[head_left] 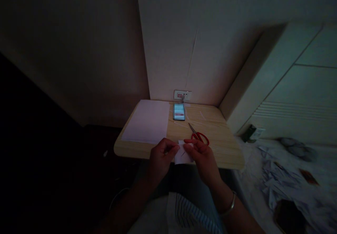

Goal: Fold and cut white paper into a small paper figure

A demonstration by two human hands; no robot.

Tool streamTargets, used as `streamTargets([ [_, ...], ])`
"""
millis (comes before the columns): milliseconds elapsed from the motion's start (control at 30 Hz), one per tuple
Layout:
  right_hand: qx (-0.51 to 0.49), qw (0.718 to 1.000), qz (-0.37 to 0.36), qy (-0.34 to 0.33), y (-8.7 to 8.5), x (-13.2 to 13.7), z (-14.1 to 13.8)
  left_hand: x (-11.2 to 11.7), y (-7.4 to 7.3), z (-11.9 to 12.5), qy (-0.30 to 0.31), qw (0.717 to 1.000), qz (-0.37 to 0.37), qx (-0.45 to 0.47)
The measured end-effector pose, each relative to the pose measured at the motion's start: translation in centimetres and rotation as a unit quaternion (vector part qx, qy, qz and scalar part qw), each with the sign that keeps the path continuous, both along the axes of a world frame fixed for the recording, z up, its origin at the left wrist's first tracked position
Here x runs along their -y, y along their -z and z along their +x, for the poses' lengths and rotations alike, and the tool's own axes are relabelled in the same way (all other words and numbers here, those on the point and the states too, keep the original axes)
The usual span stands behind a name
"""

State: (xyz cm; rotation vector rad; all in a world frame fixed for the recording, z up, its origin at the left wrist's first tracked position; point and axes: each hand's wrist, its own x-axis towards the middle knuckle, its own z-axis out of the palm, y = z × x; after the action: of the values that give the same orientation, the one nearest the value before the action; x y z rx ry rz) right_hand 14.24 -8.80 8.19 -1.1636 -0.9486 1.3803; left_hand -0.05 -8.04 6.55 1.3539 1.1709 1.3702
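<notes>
Left hand point(162, 154) and right hand point(202, 156), head view, pinch a small white paper piece point(180, 158) at the front edge of the counter point(226, 151). Red-handled scissors point(195, 134) lie just beyond the right hand; a lit phone point(179, 111) lies beside a large sheet point(147, 121).

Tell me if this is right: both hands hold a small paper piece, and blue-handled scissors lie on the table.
No: the head view shows red-handled scissors, not blue. They lie on the table, and left hand and right hand hold the small paper piece.
</notes>
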Motion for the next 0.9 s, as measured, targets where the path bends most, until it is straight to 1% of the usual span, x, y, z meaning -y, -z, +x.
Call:
streamTargets([
  [100, 0.008, 1.000, -0.012, -0.001, -0.1, -0.1, 0.0, -0.1, 0.0, 0.1, 0.003, 1.000, -0.015, 0.014],
  [167, 0.021, 1.000, -0.003, 0.020, -0.1, -0.2, 0.0, -0.1, -0.1, 0.2, 0.007, 0.998, -0.046, 0.051],
  [233, 0.036, 0.998, 0.017, 0.048, 0.0, -0.3, 0.0, -0.1, -0.1, 0.3, 0.038, 0.991, -0.096, 0.081],
  [333, 0.046, 0.995, 0.043, 0.077, 0.1, -0.5, 0.0, 0.0, -0.2, 0.4, 0.110, 0.976, -0.167, 0.089],
  [400, 0.043, 0.995, 0.046, 0.083, 0.2, -0.6, -0.1, 0.1, -0.3, 0.4, 0.123, 0.970, -0.186, 0.097],
  [533, 0.025, 0.995, 0.036, 0.095, 0.4, -0.6, -0.1, 0.2, -0.5, 0.5, 0.105, 0.973, -0.168, 0.116],
  [633, 0.008, 0.995, 0.026, 0.101, 0.7, -0.6, -0.2, 0.3, -0.7, 0.6, 0.089, 0.978, -0.156, 0.103],
  [733, 0.000, 0.994, 0.040, 0.105, 0.9, -0.5, -0.7, 0.3, -0.8, 1.0, 0.056, 0.981, -0.167, 0.084],
  [833, 0.006, 0.992, 0.057, 0.113, 1.2, -0.3, -1.2, 0.2, -0.5, 1.3, 0.032, 0.985, -0.154, 0.067],
  [900, 0.005, 0.991, 0.059, 0.117, 1.3, -0.3, -1.4, 0.1, -0.1, 1.4, 0.017, 0.990, -0.125, 0.055],
])
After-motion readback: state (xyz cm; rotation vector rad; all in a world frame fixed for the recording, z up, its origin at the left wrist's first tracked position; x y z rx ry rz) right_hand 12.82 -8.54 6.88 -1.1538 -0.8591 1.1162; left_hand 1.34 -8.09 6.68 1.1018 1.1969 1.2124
